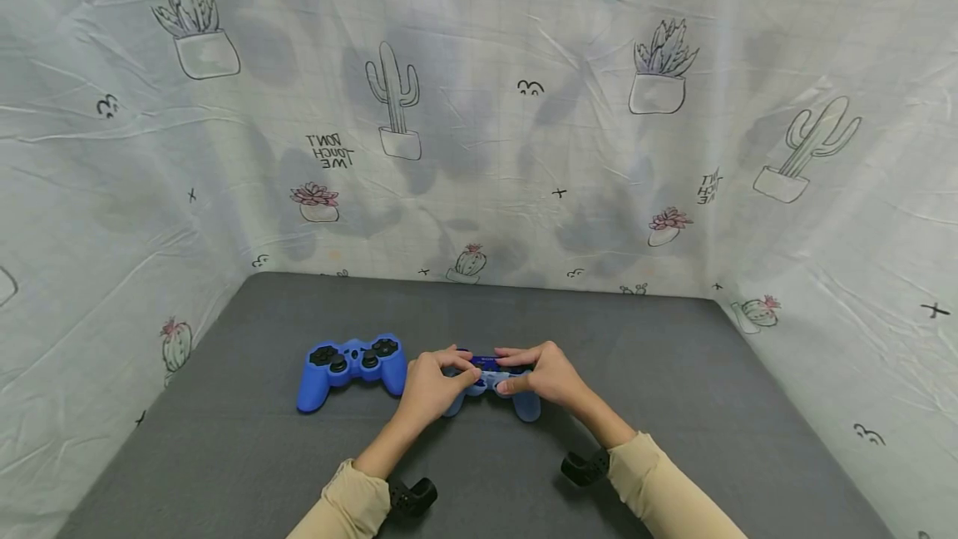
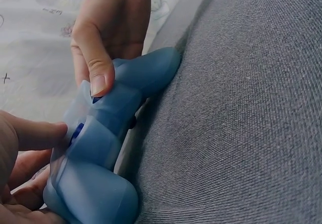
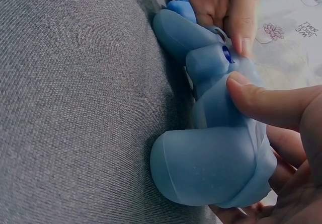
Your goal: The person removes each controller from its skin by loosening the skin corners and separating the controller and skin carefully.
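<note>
A dark blue game controller lies low over the table, partly inside a translucent light-blue silicone cover. My left hand grips the cover's left side, thumb on its near edge and fingers reaching over the far side. On the right side, my right hand holds it the same way. In the left wrist view both thumbs press the cover near small openings where dark blue shows. The right wrist view shows the cover's rounded grip close to the cloth; the fingers behind it are partly hidden.
Left of my hands, a second controller in a bright blue cover lies on the grey cloth-covered table. A pale curtain with cactus drawings surrounds the back and sides. Black wrist devices are strapped at both sleeves.
</note>
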`<state>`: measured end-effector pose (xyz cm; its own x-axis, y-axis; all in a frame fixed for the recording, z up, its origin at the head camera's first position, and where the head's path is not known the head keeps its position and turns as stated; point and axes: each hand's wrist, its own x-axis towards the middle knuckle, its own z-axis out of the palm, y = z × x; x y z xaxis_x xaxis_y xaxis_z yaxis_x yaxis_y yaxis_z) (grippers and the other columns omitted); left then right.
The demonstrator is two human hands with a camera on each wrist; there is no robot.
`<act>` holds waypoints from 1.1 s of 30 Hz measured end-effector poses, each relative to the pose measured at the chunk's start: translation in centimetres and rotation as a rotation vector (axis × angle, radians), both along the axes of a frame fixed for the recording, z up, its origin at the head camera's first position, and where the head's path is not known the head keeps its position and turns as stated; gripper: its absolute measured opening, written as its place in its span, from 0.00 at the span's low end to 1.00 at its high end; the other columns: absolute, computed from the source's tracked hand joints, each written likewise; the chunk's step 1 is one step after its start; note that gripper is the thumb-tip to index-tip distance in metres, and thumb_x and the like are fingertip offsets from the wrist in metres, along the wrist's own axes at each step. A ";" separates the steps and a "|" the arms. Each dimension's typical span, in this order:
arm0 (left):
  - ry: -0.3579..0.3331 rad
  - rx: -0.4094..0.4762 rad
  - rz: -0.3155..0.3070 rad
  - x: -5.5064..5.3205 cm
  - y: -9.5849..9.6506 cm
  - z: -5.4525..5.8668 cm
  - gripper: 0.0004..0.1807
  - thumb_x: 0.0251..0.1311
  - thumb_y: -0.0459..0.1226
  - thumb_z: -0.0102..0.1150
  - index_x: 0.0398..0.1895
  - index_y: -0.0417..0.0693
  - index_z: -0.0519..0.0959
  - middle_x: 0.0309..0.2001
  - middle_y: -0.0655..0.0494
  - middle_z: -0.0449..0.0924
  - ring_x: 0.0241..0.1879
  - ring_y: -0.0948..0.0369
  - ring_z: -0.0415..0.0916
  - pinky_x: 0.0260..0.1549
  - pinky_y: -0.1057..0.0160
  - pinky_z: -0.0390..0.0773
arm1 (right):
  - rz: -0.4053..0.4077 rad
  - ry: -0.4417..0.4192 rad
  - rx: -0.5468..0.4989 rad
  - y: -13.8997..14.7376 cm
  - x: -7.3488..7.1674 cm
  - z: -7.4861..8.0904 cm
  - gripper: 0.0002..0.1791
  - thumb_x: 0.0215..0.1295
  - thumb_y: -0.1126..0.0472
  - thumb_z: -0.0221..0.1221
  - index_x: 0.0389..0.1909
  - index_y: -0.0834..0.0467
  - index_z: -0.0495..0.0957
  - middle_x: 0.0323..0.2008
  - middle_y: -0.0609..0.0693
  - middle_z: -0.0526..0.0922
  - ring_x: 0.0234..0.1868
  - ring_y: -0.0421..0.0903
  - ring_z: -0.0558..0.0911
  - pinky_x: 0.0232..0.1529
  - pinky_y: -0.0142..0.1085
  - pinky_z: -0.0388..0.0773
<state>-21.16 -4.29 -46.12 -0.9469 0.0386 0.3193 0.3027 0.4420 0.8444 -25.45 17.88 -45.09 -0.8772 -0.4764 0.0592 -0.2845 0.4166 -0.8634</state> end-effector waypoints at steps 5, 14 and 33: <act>-0.009 -0.011 -0.003 0.0 -0.1 -0.1 0.02 0.55 0.39 0.72 0.27 0.53 0.89 0.45 0.55 0.85 0.62 0.47 0.70 0.60 0.38 0.62 | 0.010 0.018 -0.020 0.0 0.1 -0.1 0.21 0.51 0.58 0.76 0.48 0.57 0.86 0.56 0.49 0.80 0.63 0.52 0.73 0.60 0.52 0.68; -0.020 -0.001 -0.013 0.0 -0.2 -0.1 0.03 0.56 0.40 0.72 0.29 0.51 0.89 0.45 0.55 0.85 0.62 0.47 0.70 0.60 0.38 0.62 | -0.007 0.003 -0.019 -0.1 0.0 -0.4 0.22 0.50 0.58 0.76 0.48 0.55 0.86 0.56 0.46 0.81 0.63 0.52 0.73 0.60 0.52 0.68; -0.030 -0.003 -0.039 0.2 -0.4 0.0 0.03 0.57 0.39 0.71 0.30 0.50 0.89 0.46 0.54 0.85 0.63 0.48 0.69 0.61 0.39 0.62 | -0.033 -0.038 -0.130 -0.6 2.6 1.7 0.23 0.55 0.66 0.72 0.53 0.67 0.81 0.60 0.58 0.76 0.67 0.59 0.67 0.64 0.56 0.60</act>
<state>-21.01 -4.66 -46.07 -0.9537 0.0768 0.2909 0.2948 0.4324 0.8521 -22.87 17.32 -43.40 -0.8953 -0.4373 0.0848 -0.2381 0.3088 -0.9208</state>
